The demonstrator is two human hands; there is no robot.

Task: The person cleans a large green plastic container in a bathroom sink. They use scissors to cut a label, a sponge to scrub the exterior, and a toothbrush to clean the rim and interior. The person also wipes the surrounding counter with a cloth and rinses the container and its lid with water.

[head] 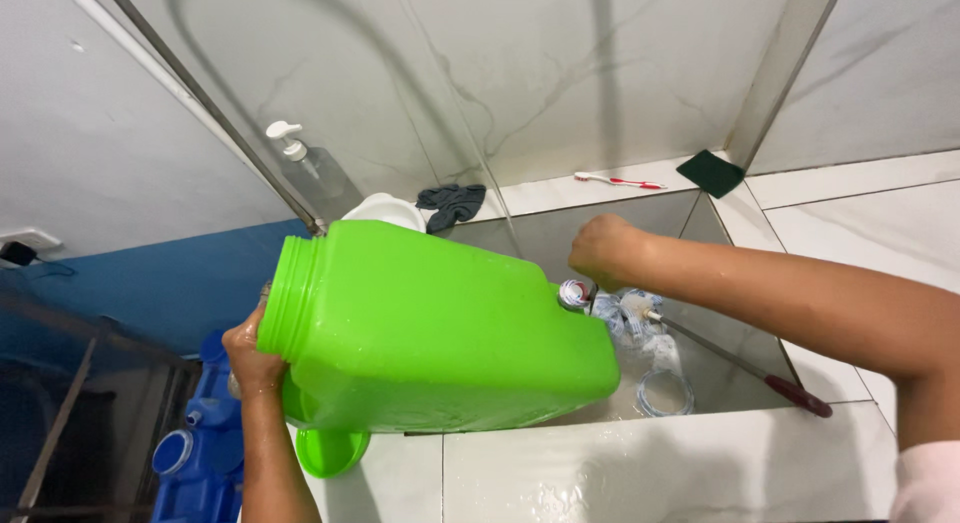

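The left hand (252, 358) clasps the tipped green jug (440, 328) just below its open mouth. The right hand (603, 249), fist closed, rests at the jug's base over the sink (700, 383); what it grips is hidden. Supporting both ends would keep it steady.

Light: bright, even, from overhead | Shadows: soft dark streaks on wall tiles (520, 73) | Glare: wet ledge (640, 473) glistens | Focus: sharp; lower left corner dim.

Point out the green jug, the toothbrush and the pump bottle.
green jug (450, 323), head view, middle of its side.
toothbrush (618, 181), head view, on its handle.
pump bottle (318, 171), head view, on its clear body.
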